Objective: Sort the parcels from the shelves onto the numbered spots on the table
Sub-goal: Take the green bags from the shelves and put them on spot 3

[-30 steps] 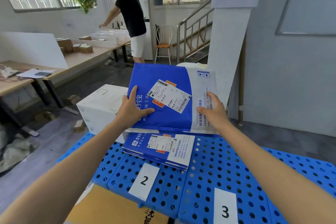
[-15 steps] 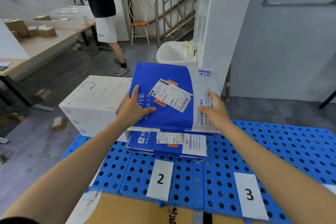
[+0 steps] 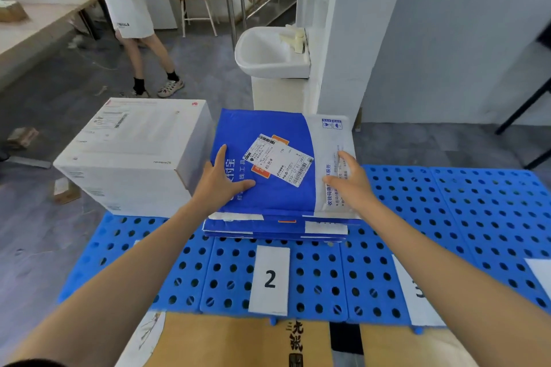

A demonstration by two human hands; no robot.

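Closest to you is a brown cardboard box (image 3: 238, 342), just under the edge of the blue table (image 3: 477, 217). On the table you can see the card with a 2 (image 3: 269, 280) and part of the card with a 3 (image 3: 417, 292). Behind card 2 is a pile of flat parcels (image 3: 268, 232), so some sorting is done. The spot behind card 3 has no parcel yet.

The top parcel (image 3: 280, 199) lies on that pile. It is a thin, soft bag, blue on the left and white on the right, with a white sticker (image 3: 277, 164) in the middle. Your left hand (image 3: 220, 184) and right hand (image 3: 348, 181) lie flat on it, fingers straight, not gripping.

I think this parcel is placed. You cannot see the shelves, so how many are left is unknown. A big white box (image 3: 134, 155) sits at the left.
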